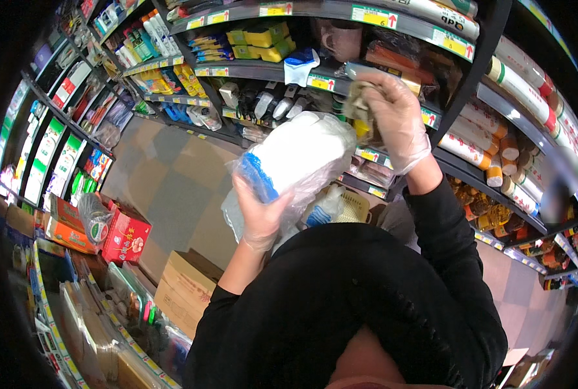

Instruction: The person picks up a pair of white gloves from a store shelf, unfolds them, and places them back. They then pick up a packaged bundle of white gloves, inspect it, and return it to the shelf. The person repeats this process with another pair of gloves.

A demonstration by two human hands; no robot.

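My left hand (260,211), in a thin clear glove, grips the near end of a white bundle (308,146) in a loose clear plastic bag. A blue band (261,175) runs across that end; what the bundle is made of cannot be told. My right hand (396,113), also in a clear glove, is raised to the right of the bundle. Its fingers are closed on a crumpled grey-brown cloth (360,104), which hangs in front of the shelf. Below the bundle, a blue-and-white package (325,206) and a yellowish basket (354,207) are partly hidden by my body.
Shelves ahead carry yellow packs (260,42), a pink mug (339,40) and a blue-and-white cloth (300,66) over the edge. Long white rolls (522,81) fill the right shelves. At left stand a red box (125,233) and an open cardboard box (185,292) beside the tiled floor (166,175).
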